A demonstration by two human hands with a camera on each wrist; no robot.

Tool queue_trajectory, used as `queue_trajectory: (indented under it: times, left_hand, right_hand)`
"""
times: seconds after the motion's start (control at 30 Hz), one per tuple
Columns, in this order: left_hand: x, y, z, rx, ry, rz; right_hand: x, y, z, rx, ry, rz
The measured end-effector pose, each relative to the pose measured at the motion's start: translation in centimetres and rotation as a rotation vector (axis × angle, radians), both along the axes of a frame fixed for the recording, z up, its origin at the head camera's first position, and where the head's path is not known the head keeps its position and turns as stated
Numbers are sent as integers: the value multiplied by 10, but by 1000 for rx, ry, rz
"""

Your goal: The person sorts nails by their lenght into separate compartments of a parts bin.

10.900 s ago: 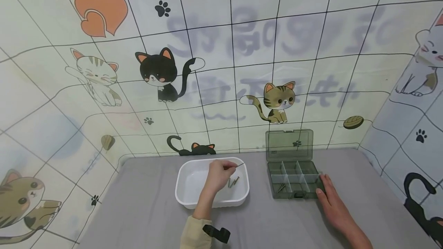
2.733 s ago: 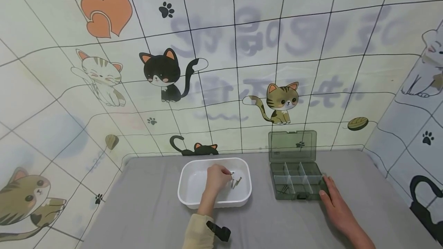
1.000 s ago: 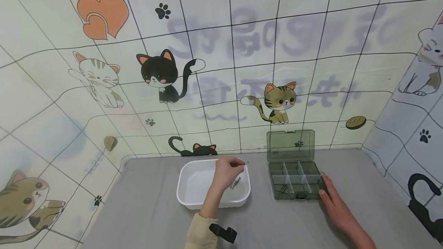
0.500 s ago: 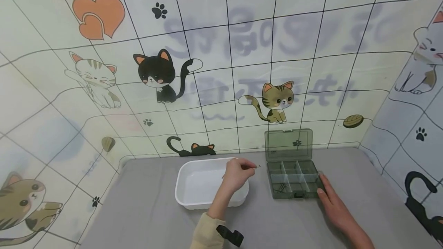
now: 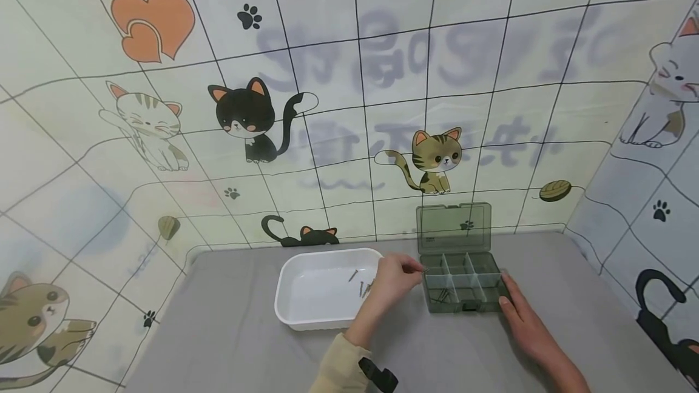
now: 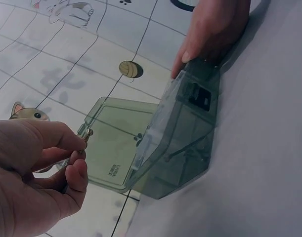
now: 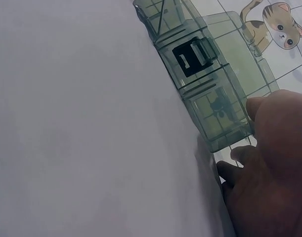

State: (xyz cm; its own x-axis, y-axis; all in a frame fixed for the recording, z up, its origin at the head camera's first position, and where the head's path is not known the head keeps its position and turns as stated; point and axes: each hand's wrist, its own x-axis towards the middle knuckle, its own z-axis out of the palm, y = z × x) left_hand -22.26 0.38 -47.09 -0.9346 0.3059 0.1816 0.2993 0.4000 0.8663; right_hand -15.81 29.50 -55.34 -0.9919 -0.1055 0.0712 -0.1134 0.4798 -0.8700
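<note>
Presently: one screw (image 6: 88,135), head outermost and toward the box (image 5: 488,307), long axis slanted, pinched in your left hand (image 5: 393,281) by the box's left edge. Box: one, six compartments, near the back edge of the table (image 5: 240,320); dark screws (image 5: 443,296) front-left, count unclear through tinted plastic. Your right hand (image 5: 526,320): fingers extended along its right edge. White tray (image 5: 314,293): one, at least three loose screws (image 5: 361,288).
</note>
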Motion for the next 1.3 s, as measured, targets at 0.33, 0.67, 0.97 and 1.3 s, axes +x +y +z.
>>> queue_trajectory:
  times: [0.33, 0.67, 0.97, 1.3]
  left_hand:
    - [5, 18, -10, -36, 23, -39]
    - [8, 42, -18, -49, 77, -15]
    - [8, 57, -21, -3, 21, -11]
    - [9, 69, -25, 35, -9, 20]
  right_hand:
    - [-1, 0, 0, 10, 0, -4]
    - [-1, 1, 0, -1, -10, 0]
    - [-1, 2, -1, -3, -9, -3]
    - [-2, 1, -1, 23, -42, -19]
